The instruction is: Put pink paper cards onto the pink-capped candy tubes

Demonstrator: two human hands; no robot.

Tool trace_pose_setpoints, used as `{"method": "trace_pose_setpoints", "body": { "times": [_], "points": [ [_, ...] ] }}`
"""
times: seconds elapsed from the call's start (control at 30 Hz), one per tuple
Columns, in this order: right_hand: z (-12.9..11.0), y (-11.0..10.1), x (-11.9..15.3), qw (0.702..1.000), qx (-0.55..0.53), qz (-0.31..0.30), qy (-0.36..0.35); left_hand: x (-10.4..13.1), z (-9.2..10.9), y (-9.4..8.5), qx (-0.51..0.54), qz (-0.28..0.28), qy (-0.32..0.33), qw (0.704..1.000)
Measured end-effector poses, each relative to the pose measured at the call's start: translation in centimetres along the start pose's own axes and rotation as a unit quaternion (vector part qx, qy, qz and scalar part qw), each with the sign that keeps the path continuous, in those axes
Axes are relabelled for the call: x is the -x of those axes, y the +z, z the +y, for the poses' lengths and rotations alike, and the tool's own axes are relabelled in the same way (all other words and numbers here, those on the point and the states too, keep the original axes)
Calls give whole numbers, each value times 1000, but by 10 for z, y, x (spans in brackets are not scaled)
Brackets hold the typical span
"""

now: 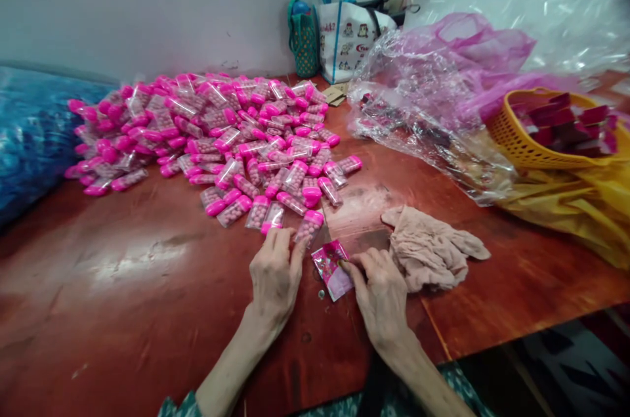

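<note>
Many clear packs of small balls with bright pink caps [231, 134] lie heaped on the red-brown table [128, 285]. My left hand [278, 272] is at the heap's near edge, its thumb and fingers closed on the lower end of one pink-capped pack [310, 225]. Right of it, my right hand [377, 289] pinches the right edge of a small pink printed packet [333, 269], which lies nearly flat on the wood. A tiny round bit [321, 294] sits just left of the packet.
A crumpled beige cloth [430, 249] lies right of my right hand. Beyond are clear and pink plastic bags [423, 75] and a yellow basket [529, 141] of dark red packets. Blue plastic [39, 134] fills the left edge; a white bag [344, 43] stands by the wall.
</note>
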State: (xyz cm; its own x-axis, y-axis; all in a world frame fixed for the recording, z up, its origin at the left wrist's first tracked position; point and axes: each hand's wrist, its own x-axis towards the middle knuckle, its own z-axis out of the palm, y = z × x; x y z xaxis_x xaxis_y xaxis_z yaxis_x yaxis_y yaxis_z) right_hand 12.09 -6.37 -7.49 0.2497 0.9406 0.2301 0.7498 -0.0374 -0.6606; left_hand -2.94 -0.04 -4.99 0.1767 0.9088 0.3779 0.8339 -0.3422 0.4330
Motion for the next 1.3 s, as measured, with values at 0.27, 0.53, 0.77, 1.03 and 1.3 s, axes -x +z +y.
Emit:
{"method": "trace_pose_setpoints", "body": {
  "times": [0.27, 0.53, 0.77, 1.03, 1.3],
  "points": [
    [2, 0, 3, 996, -46, 44, -59, 19, 15, -10, 204, -61, -86, 973],
    [-12, -9, 3, 982, -169, 69, -45, 6, 27, -10, 466, -170, -230, 837],
    [-17, -14, 0, 923, -356, -87, 114, 11, 33, -10, 499, -175, -274, 803],
    [-22, -11, 4, 961, -268, -44, 41, 15, 38, -1, 519, -120, -271, 802],
    [-18, -12, 0, 958, -267, -89, 52, 15, 33, 1, 571, -132, -294, 755]
  ]
}}
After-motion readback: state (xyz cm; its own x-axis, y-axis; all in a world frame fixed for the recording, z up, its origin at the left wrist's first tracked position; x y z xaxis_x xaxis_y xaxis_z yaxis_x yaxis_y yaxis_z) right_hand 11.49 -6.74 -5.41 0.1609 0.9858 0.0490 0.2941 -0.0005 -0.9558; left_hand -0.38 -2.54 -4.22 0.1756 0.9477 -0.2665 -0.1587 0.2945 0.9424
